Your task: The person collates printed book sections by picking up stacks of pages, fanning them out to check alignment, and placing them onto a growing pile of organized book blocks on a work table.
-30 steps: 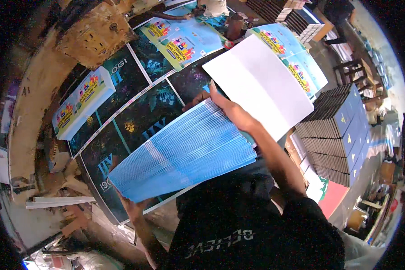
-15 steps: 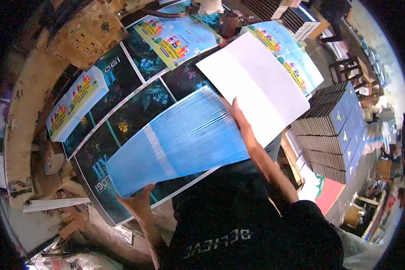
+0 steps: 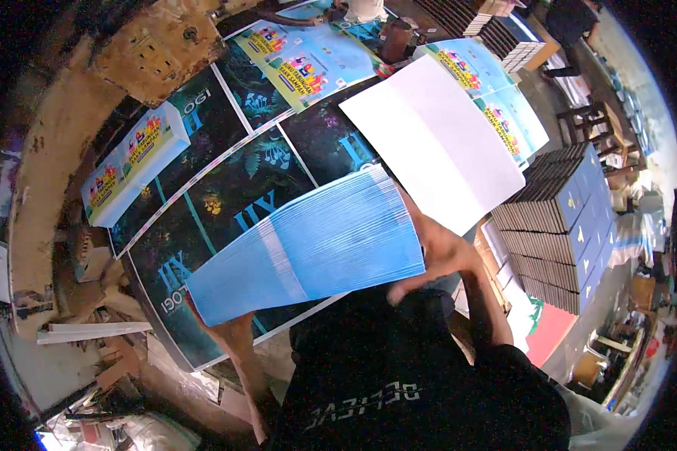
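A stack of blue printed sheets (image 3: 331, 240), its edges fanned in fine steps, lies slanted across the table in front of me. My left hand (image 3: 232, 331) grips its lower left end, the fingers partly hidden under the paper. At the right end my right hand (image 3: 447, 252) is wrapped about the edge, with the thumb near the lower corner and some fingers hidden behind the stack. Just beyond that hand is a blank white sheet (image 3: 436, 143), resting over colourful printed covers (image 3: 504, 124).
Dark printed poster sheets (image 3: 233, 177) cover the table. A block of printed covers (image 3: 139, 161) sits at the left, more covers (image 3: 308, 68) at the back. Tall piles of blue-covered books (image 3: 553, 218) stand at the right. A rusty machine part (image 3: 154, 56) juts in at upper left. Another person (image 3: 568, 30) stands far right.
My right hand has moved down from the stack's upper right edge to its right end, bending at the wrist. The fanned stack sits slightly lower and looks narrower, its edges more even.
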`<state>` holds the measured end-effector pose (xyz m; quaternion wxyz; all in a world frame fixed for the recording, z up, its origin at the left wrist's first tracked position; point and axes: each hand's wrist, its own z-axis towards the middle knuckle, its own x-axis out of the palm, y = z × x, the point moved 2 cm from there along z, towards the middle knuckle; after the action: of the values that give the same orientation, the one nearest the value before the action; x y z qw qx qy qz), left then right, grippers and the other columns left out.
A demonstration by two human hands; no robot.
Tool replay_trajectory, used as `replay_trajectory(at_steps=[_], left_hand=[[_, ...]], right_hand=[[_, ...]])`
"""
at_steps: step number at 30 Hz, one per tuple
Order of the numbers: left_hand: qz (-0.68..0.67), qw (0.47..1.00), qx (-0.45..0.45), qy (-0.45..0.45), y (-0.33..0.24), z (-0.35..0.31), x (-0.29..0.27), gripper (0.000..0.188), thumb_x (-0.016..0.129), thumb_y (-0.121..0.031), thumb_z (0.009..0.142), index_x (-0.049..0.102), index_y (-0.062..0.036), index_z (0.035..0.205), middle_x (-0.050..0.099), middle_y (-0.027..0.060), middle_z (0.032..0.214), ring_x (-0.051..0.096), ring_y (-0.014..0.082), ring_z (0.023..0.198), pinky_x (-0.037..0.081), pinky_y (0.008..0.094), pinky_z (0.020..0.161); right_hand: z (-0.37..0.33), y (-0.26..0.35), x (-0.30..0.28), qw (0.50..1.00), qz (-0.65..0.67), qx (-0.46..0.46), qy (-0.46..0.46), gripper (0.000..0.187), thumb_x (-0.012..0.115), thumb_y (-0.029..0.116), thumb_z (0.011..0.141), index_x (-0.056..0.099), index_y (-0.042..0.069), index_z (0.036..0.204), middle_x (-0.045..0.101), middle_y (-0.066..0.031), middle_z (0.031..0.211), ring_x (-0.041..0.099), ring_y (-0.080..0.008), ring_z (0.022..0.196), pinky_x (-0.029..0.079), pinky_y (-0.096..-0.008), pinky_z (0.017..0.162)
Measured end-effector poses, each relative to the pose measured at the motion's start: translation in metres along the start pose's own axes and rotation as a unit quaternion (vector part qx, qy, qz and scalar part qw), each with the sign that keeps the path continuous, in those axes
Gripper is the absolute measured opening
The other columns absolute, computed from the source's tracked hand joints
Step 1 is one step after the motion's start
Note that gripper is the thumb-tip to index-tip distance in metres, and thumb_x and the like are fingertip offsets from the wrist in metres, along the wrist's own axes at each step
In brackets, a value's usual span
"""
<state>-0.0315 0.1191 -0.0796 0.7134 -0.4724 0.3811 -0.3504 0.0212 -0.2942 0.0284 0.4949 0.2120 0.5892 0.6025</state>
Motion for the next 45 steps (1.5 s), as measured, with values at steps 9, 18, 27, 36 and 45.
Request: replay_trajectory(at_steps=[9, 18, 27, 36, 45], left_hand=[[0.120, 0.991, 0.050, 0.012, 0.005, 0.011, -0.030, 0.095, 0.094, -0.037, 0.067, 0.050, 0.0021, 0.141, 0.059, 0.0180, 0.133, 0.056, 0.0337, 0.123, 0.043, 0.0513, 0.103], [0.142, 0.983, 0.086, 0.078, 0.061, -0.003, -0.025, 0.069, 0.082, -0.040, 0.080, 0.058, 0.0001, 0.131, 0.063, 0.0163, 0.126, 0.057, 0.0364, 0.118, 0.041, 0.0504, 0.100], [0.167, 0.975, 0.133, 0.067, 0.047, -0.001, -0.007, 0.063, 0.078, -0.039, 0.086, 0.057, -0.0012, 0.132, 0.062, 0.0159, 0.126, 0.058, 0.0351, 0.114, 0.042, 0.0506, 0.098], [0.108, 0.988, 0.113, 0.011, 0.039, -0.005, 0.009, 0.065, 0.073, -0.042, 0.091, 0.050, -0.0030, 0.138, 0.056, 0.0160, 0.135, 0.061, 0.0303, 0.111, 0.047, 0.0487, 0.094], [0.293, 0.933, 0.141, 0.155, 0.091, 0.014, -0.027, 0.074, 0.072, -0.044, 0.092, 0.042, -0.0044, 0.147, 0.055, 0.0164, 0.139, 0.064, 0.0287, 0.110, 0.052, 0.0502, 0.099]], right_hand=[[0.000, 0.002, 0.004, 0.976, -0.071, 0.128, -0.163, 0.071, 0.079, 0.021, 0.079, 0.044, 0.000, 0.137, 0.067, -0.0231, 0.124, 0.064, -0.0413, 0.121, 0.051, -0.0439, 0.101], [0.002, 0.005, -0.032, 0.926, -0.356, 0.123, 0.036, 0.098, 0.079, 0.006, 0.075, 0.028, 0.005, 0.159, 0.047, -0.0259, 0.151, 0.045, -0.0439, 0.140, 0.033, -0.0442, 0.121], [0.080, 0.102, 0.042, 0.920, -0.388, -0.045, 0.038, 0.126, 0.080, 0.072, 0.064, 0.033, 0.000, 0.156, 0.024, -0.0289, 0.164, 0.020, -0.0420, 0.154, 0.009, -0.0581, 0.125], [0.089, 0.058, 0.051, 0.878, -0.451, 0.031, 0.158, 0.094, 0.085, 0.037, 0.064, 0.047, 0.003, 0.143, 0.051, -0.0216, 0.138, 0.044, -0.0374, 0.137, 0.028, -0.0544, 0.118], [0.099, 0.070, 0.049, 0.902, -0.418, -0.022, 0.103, 0.092, 0.083, 0.030, 0.058, 0.052, 0.005, 0.141, 0.056, -0.0203, 0.136, 0.051, -0.0371, 0.132, 0.034, -0.0545, 0.114]])
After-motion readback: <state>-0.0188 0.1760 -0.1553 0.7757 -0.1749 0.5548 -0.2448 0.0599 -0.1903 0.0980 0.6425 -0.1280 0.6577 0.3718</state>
